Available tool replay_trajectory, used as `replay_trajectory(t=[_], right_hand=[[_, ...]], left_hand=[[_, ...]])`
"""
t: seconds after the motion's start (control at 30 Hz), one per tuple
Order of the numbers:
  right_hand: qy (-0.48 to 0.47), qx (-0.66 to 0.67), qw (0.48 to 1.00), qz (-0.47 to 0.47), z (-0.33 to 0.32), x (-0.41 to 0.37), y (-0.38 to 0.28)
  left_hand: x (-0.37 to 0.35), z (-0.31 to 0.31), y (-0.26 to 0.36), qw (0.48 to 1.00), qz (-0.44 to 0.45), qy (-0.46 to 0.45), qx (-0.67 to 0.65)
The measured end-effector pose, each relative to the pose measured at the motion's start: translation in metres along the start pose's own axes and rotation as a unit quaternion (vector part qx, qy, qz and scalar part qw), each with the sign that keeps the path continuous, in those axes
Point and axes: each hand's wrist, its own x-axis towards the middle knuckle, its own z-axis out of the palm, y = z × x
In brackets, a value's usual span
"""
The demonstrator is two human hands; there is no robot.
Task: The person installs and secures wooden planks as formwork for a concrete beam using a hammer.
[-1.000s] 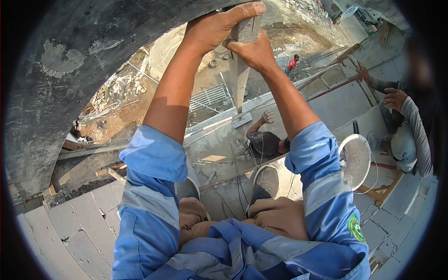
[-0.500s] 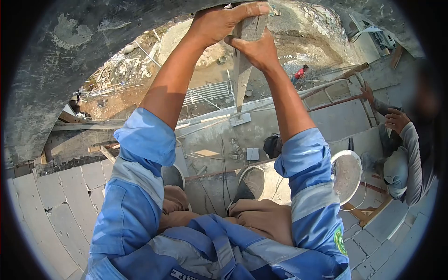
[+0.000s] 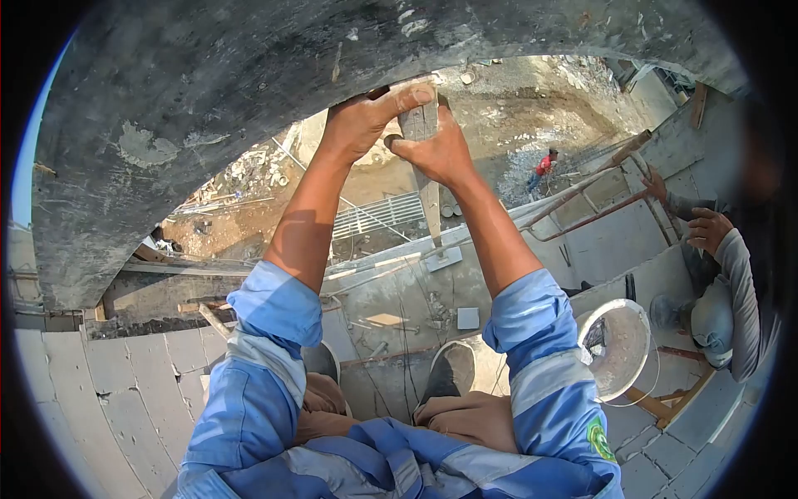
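Observation:
My left hand [image 3: 359,125] and my right hand [image 3: 439,148] are raised in front of me, both closed around the upper part of a wooden plank [image 3: 427,195]. The plank hangs down narrow and upright, its lower end near a small pale square piece [image 3: 443,259] on the ledge. My left thumb lies across its top, and my right thumb presses its side lower down. Just above my hands runs the edge of a large dark panel [image 3: 224,91] with pale patches; it hides the fingertips of my left hand.
A pale bucket [image 3: 636,366] with a wire handle stands at my right. Beyond it, a co-worker's hand [image 3: 708,230] and grey sleeve are near a metal frame [image 3: 594,204]. Pale block walls [image 3: 125,374] flank me. Far below, a person in red [image 3: 542,170] is on the ground.
My view has tilted upward, so more of the dark panel shows. Both hands and the plank sit lower and slightly left in view; the grip looks the same.

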Motion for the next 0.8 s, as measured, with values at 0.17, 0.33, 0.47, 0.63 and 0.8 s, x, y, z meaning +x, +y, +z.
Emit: replay_trajectory(t=[0.17, 0.33, 0.47, 0.63, 0.8], right_hand=[[-0.035, -0.021, 0.999, 0.006, 0.002, 0.002, 0.008], [-0.031, -0.049, 0.998, 0.015, 0.002, 0.001, 0.01], [-0.013, -0.048, 0.999, -0.003, 0.006, 0.003, 0.019], [-0.012, -0.05, 0.999, -0.014, 0.007, 0.004, 0.02], [-0.056, -0.014, 0.998, 0.024, -0.005, -0.002, -0.008]], left_hand=[[-0.002, -0.001, 0.008, 0.999, -0.045, -0.024, -0.007], [0.003, 0.008, -0.005, 0.995, 0.071, 0.007, -0.069], [-0.001, 0.011, 0.011, 0.992, 0.014, 0.025, -0.127], [0.001, 0.012, 0.006, 0.973, -0.008, 0.088, -0.213], [0.004, 0.014, -0.008, 0.97, 0.038, 0.103, -0.218]])
